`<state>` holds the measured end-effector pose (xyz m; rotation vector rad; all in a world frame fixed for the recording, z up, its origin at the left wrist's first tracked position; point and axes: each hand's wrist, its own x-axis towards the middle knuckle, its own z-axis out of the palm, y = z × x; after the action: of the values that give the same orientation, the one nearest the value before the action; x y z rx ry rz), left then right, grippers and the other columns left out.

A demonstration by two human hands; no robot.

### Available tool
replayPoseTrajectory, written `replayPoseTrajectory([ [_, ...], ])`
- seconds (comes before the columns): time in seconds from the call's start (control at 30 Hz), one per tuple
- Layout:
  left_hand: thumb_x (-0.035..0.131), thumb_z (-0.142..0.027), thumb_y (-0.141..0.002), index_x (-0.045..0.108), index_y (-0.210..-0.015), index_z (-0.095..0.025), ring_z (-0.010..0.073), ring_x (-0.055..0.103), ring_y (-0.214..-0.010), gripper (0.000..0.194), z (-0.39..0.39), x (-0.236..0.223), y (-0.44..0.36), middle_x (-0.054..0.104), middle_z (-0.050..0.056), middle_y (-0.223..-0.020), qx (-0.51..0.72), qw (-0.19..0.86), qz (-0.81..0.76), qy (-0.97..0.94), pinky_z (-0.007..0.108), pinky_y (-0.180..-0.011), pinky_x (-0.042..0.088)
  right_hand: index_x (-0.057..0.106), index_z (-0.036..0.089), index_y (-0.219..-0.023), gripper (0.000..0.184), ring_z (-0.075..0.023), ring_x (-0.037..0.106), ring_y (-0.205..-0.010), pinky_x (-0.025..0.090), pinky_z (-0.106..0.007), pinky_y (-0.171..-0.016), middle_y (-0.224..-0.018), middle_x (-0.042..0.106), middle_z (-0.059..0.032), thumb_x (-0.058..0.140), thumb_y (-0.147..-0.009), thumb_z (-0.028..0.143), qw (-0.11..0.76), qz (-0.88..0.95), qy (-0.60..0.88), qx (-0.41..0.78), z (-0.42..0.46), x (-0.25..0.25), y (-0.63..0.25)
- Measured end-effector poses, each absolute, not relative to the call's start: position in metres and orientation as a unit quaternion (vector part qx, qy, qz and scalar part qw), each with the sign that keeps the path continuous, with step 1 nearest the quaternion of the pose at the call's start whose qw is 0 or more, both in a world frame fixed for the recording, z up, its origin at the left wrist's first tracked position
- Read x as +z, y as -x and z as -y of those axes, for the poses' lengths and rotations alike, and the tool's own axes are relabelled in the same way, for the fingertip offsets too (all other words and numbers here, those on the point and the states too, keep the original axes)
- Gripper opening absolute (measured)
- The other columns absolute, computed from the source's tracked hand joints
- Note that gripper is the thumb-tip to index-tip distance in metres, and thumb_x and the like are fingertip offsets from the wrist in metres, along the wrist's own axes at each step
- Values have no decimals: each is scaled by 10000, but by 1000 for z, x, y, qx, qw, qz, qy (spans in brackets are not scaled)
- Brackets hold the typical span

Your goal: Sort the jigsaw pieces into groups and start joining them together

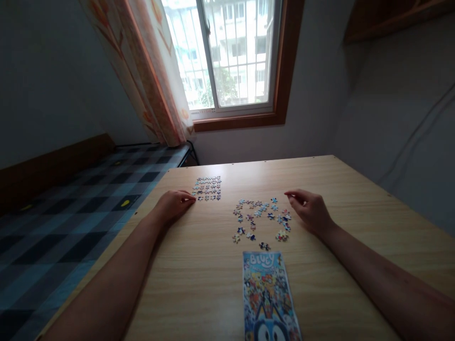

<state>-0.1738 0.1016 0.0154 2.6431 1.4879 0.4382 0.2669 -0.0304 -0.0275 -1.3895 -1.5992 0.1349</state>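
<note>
Jigsaw puzzle pieces (pixel 208 186) lie in several neat rows at the far left of the wooden table. My left hand (pixel 175 204) rests beside the lower left corner of these rows, its fingertips pinched together at the row's end; whatever they hold is too small to make out. More loose puzzle pieces (pixel 250 216) are scattered in a rough ring at the middle. To the right of that ring is my right hand (pixel 308 208), fingers bent with a gap between thumb and index finger, and nothing shows in it. A Bluey picture sheet (pixel 269 296) lies nearest me.
The light wooden table (pixel 199 284) carries all of this. A bed with a checked cover (pixel 85 208) adjoins its left side. Behind the table are a window (pixel 241 57) and a patterned curtain (pixel 138 61); a wooden shelf (pixel 394 23) hangs at upper right.
</note>
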Motion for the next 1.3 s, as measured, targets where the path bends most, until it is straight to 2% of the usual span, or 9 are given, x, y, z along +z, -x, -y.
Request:
replayPoseTrajectory([
  [0.23, 604, -461, -807, 804, -876, -244, 167, 640, -683, 303, -98, 18, 173, 766, 41, -922, 167, 54, -482, -858, 268, -656, 469, 760, 200, -931, 231, -178, 589, -650, 466, -303, -632, -772, 716, -45, 558, -858, 286, 481, 653, 583, 46, 24, -31, -270],
  [0.43, 605, -543, -832, 766, -823, -180, 126, 591, -626, 397, -84, 53, 144, 743, 54, -823, 278, 85, -464, -837, 236, -593, 434, 745, 214, -995, 249, -227, 626, -851, 492, -367, -807, -918, 741, -64, 533, -867, 244, 466, 673, 574, 32, 20, -32, -268],
  [0.53, 601, -509, -851, 746, -798, -183, 112, 552, -584, 361, -67, 65, 112, 704, 14, -694, 250, 114, -431, -860, 234, -582, 411, 723, 201, -1064, 282, -239, 623, -967, 482, -389, -889, -1019, 733, -79, 514, -875, 209, 449, 692, 564, 35, 17, -33, -267],
  [0.63, 578, -438, -881, 710, -754, -181, 115, 524, -590, 316, -48, 52, 78, 671, 11, -668, 265, 74, -437, -856, 253, -593, 388, 703, 185, -1117, 319, -248, 603, -1035, 457, -409, -954, -1084, 719, -89, 500, -872, 167, 413, 725, 550, 32, 15, -35, -266],
  [0.83, 518, -363, -909, 570, -626, -184, 119, 471, -572, 338, -32, -1, 47, 579, 7, -611, 247, 56, -426, -868, 269, -594, 335, 694, 181, -1139, 347, -244, 589, -1058, 446, -411, -970, -1114, 705, -91, 461, -886, 137, 369, 751, 547, 44, 12, -39, -266],
  [1.07, 492, -444, -908, 407, -515, -188, 106, 382, -498, 477, -40, -4, 51, 420, -32, -481, 283, 101, -474, -828, 267, -557, 272, 715, 189, -1068, 333, -236, 614, -1058, 458, -403, -979, -1089, 718, -86, 456, -867, 133, 388, 735, 552, 72, 7, -44, -268],
  [1.3, 476, -469, -902, 475, -525, -188, 125, 435, -516, 470, -41, -3, 46, 509, -8, -513, 231, 90, -514, -821, 276, -564, 262, 723, 194, -1054, 340, -222, 659, -1052, 499, -377, -960, -1120, 728, -74, 445, -859, 192, 452, 647, 593, 159, -1, -48, -274],
])
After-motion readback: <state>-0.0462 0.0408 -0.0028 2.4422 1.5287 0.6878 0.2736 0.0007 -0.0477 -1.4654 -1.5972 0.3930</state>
